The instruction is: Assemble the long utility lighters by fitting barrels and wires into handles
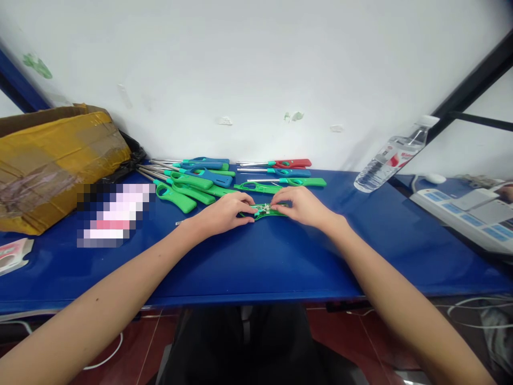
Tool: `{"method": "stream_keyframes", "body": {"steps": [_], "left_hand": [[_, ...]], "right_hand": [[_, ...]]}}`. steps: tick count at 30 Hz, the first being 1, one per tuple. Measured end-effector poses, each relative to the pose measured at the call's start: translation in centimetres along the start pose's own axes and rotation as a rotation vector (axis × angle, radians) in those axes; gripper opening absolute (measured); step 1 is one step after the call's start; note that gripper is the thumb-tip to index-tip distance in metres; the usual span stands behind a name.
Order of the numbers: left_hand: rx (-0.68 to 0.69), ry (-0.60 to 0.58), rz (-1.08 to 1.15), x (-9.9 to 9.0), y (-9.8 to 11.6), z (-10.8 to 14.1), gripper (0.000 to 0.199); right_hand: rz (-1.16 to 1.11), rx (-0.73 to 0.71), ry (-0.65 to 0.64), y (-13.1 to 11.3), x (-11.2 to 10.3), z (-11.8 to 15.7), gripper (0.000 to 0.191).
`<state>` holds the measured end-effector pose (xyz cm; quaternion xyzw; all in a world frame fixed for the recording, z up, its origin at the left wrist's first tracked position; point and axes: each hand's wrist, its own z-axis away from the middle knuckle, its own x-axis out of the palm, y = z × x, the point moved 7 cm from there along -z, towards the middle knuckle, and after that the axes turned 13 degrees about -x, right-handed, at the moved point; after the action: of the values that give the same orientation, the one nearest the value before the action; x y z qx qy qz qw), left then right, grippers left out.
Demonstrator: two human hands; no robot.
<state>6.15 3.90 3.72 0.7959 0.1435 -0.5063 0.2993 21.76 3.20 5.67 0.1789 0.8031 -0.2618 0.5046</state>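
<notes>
A green utility lighter casing [262, 212] lies opened on the blue table, its small metal and teal inner parts showing. My left hand [232, 215] pinches its left end between thumb and fingers. At the other end, my right hand [300, 205] has its thumb and fingertips closed on the casing and the small parts near its middle. Just behind is another green casing half [256, 186], partly hidden by my right hand. Which small piece the right fingertips touch is too small to tell.
Several green and blue lighters [188, 184] are piled left of centre. Red, blue and green lighters [292, 172] lie in a row behind my hands. A taped cardboard box [60, 166] stands left. Right are a water bottle [395, 155] and a white device [465, 219].
</notes>
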Motion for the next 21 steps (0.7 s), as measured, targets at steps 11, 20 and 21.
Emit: {"method": "stream_keyframes", "body": {"steps": [11,20,21], "left_hand": [[-0.006,-0.003,-0.022,0.06,-0.08,0.08,0.020],[-0.002,-0.003,-0.022,-0.02,-0.05,0.13,0.020],[-0.002,-0.001,-0.024,-0.02,-0.07,0.14,0.020]], "right_hand": [[0.066,0.029,-0.007,-0.08,0.17,0.11,0.017],[0.125,0.019,-0.033,-0.39,0.09,0.26,0.021],[0.126,0.015,-0.027,-0.50,0.01,0.26,0.022]]}}
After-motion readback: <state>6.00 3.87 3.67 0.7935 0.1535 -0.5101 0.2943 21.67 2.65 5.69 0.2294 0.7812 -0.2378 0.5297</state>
